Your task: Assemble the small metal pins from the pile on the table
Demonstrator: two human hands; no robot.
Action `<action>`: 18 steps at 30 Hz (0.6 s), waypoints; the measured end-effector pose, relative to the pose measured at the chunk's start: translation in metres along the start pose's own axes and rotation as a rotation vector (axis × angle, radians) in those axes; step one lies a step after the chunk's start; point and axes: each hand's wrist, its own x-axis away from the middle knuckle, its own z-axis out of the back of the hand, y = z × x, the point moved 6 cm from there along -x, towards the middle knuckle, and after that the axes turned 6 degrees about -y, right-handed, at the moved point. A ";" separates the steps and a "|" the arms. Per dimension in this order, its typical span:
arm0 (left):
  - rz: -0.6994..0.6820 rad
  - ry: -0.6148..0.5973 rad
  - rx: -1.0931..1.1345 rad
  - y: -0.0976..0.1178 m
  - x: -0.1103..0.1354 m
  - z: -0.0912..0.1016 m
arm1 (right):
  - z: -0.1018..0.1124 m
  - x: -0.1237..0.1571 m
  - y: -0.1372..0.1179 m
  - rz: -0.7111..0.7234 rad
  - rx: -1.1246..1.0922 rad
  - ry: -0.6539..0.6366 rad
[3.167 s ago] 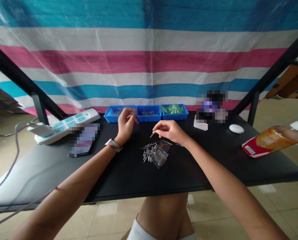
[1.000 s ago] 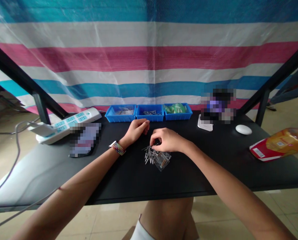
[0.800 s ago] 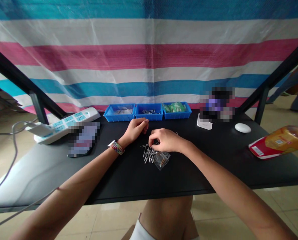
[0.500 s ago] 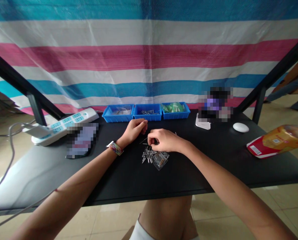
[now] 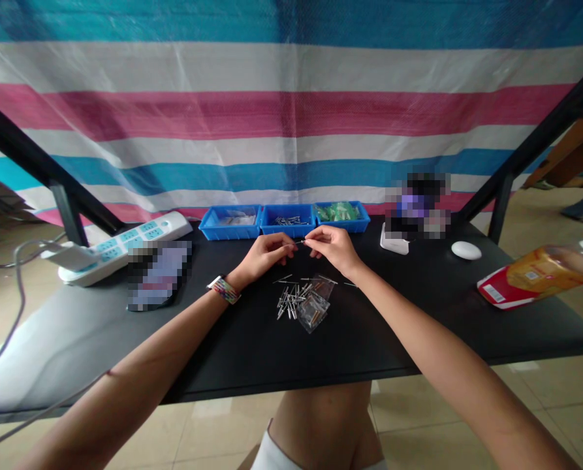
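Observation:
My right hand (image 5: 331,247) pinches a blind rivet (image 5: 299,242), slim and silvery, between thumb and fingertips. The rivet's left end reaches the fingertips of my left hand (image 5: 267,253), whose fingers are curled closed; what lies inside them is hidden. Nearer to me on the black table (image 5: 252,346) is a loose pile of similar rivets (image 5: 290,301), with a few strays around it. Against the pile's right side lie small clear plastic bags (image 5: 313,311) with brass-coloured pieces inside.
Three blue bins stand at the back: one with clear bags (image 5: 211,228), one with metal pieces (image 5: 270,228), one with green packets (image 5: 340,211). A power strip (image 5: 125,248) and blurred item (image 5: 160,277) are left; a white oval object (image 5: 466,250) and bottle (image 5: 531,277) right.
My right hand has risen from the pile towards my left hand, a rivet now showing between them. More of the pile and bags is uncovered. My left hand has shifted slightly right.

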 end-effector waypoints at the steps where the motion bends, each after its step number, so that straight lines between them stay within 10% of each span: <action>1: -0.003 0.002 0.001 0.000 0.000 0.000 | 0.000 0.000 0.001 0.000 -0.002 0.004; 18: -0.015 0.068 0.061 -0.002 -0.001 0.002 | -0.002 0.005 -0.004 0.017 0.031 0.005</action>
